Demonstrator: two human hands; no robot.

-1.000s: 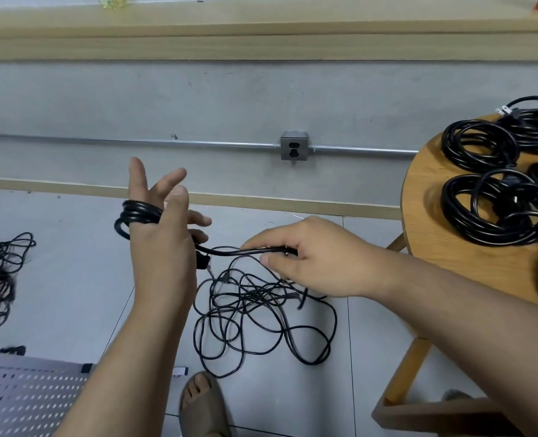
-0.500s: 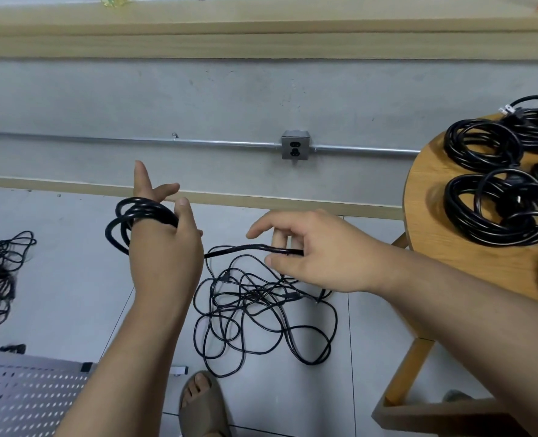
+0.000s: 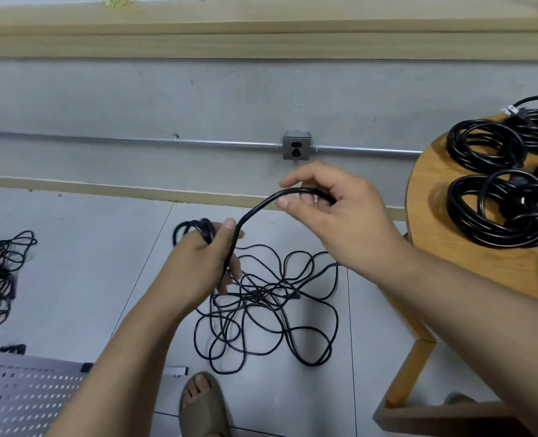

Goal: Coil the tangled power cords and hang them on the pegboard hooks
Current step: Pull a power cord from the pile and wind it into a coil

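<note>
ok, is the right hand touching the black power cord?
Touching. Head view shows the right hand pinching the black power cord between thumb and fingers.

Soft, even light, fairly bright. Faint shadows lie beside the coiled cords (image 3: 463, 212) on the counter (image 3: 427, 171). The wide lens bows the wall pipe (image 3: 135, 141) and ledge (image 3: 261, 39); the edges look slightly soft.
</note>
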